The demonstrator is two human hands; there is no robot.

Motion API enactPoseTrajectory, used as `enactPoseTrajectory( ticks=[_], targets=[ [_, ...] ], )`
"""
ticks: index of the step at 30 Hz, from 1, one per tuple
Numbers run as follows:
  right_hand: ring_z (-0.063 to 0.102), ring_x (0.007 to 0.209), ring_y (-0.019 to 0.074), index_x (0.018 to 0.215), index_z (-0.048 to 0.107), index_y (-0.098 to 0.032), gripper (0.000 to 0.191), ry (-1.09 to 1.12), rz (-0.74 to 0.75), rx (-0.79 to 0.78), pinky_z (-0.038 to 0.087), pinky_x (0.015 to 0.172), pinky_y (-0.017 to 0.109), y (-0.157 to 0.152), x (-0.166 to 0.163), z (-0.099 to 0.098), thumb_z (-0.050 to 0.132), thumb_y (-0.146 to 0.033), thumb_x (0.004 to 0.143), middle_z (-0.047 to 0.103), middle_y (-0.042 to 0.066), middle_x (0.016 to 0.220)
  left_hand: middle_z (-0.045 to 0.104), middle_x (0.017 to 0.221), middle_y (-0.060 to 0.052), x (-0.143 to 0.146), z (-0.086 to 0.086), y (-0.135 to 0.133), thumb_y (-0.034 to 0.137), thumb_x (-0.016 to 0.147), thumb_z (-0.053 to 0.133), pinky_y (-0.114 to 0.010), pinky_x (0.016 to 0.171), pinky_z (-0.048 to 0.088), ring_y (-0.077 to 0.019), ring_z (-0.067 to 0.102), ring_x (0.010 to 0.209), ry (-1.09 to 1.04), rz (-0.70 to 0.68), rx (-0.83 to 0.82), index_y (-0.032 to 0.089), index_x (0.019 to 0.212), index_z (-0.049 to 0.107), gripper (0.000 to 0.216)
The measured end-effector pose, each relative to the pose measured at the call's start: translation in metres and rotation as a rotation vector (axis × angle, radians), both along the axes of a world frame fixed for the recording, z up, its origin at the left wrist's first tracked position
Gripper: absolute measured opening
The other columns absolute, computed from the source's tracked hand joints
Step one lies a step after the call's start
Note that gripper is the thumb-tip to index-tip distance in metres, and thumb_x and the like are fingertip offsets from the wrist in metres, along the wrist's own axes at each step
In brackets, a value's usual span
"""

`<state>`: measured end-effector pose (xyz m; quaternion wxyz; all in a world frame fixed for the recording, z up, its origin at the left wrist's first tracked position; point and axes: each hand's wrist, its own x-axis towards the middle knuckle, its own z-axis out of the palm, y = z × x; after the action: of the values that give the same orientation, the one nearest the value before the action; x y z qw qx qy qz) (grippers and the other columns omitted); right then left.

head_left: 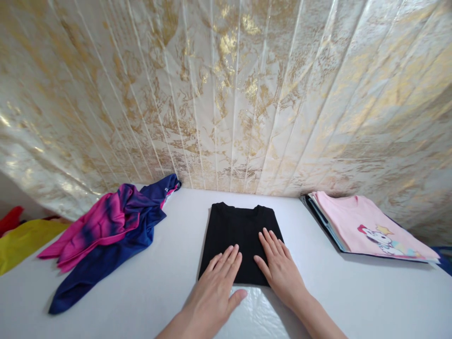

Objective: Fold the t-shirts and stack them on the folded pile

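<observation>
A black T-shirt (240,230), folded into a neat rectangle, lies on the white table with its neckline at the far edge. My left hand (221,287) rests on its near left part, fingers stretched out and the thumb apart, past the shirt's near edge. Flat on the right side of the shirt lies my right hand (277,263), its fingers extended and thumb spread. Neither hand grips the cloth.
A crumpled pink and navy garment (120,221) lies on the left of the white table (183,226). At the right is a stack of folded shirts, topped by a pink shirt (356,221). Yellow cloth (31,238) sits far left. A gold-patterned curtain (226,94) hangs behind.
</observation>
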<state>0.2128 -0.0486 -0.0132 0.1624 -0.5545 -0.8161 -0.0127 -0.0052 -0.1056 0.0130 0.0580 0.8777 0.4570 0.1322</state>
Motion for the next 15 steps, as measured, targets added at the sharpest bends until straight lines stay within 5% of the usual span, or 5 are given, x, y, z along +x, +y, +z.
enactPoseTrajectory(
  ticks=[9,15],
  targets=[
    [0.028,0.139,0.025,0.133,0.048,-0.021,0.042,0.322,0.089,-0.082,0.032,0.108,0.049,-0.006,0.014,0.017,0.038,-0.035,0.095,0.04,0.01,0.147,0.023,0.154,-0.008,-0.02,0.001,-0.005,0.024,0.095,0.044,-0.043,0.11,0.03,-0.0227,0.021,0.141,-0.036,0.121,0.06,0.02,0.149,0.014,0.062],
    [0.049,0.114,0.023,0.104,0.061,-0.025,0.022,0.359,0.385,-0.246,0.041,0.096,0.042,-0.031,0.004,0.048,0.057,-0.018,0.084,0.058,0.006,0.117,0.053,0.124,-0.003,-0.005,0.026,-0.007,0.012,0.088,0.056,-0.039,0.097,0.041,-0.0216,0.047,0.117,-0.173,-0.004,-0.016,0.027,0.119,0.053,0.034]
  ],
)
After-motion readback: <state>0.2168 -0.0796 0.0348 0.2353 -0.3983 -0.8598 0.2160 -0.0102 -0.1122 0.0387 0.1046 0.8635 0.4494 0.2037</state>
